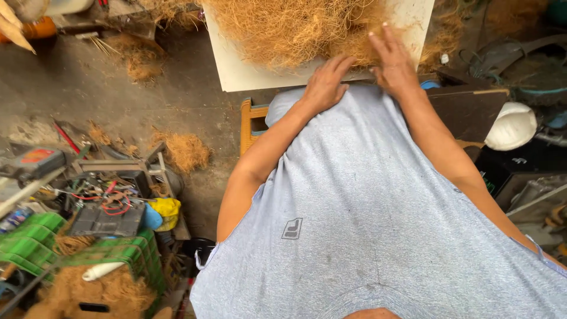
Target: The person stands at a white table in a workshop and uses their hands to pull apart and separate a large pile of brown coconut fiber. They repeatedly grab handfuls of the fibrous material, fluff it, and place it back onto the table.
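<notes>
Head view, looking straight down the torso. A mass of golden-brown coir fibre lies heaped on a pale white tabletop, near its front edge and just ahead of the person's body. The left hand rests at the near edge of the heap, fingers loosely extended and laid flat, gripping nothing. The right hand is spread open, palm down, pressing on the fibre close to the board's right corner; it grips nothing either.

Risks, as judged:
- The heap sits close to the front edge. A push or drag toward the body would likely spill strands off the board (loose tufts already lie on the ground, so the stuff sheds easily).
- The fibre is springy and tangled; flat-handed pressure may shift the whole mat rather than part of it.
- Coarse strands could scratch bare palms.
- Cluttered surroundings: a green crate, wires and tools at left. Stray fibre falling there would be hard to recover.

Hidden or unclear:
- The far side of the heap and tabletop is cut off at the top of the frame.
- What supports the board cannot be told; an orange frame shows beneath, half covered by the grey shirt.
- The left palm and thumb are not visible.
- The white rounded object at right is not identifiable.
</notes>
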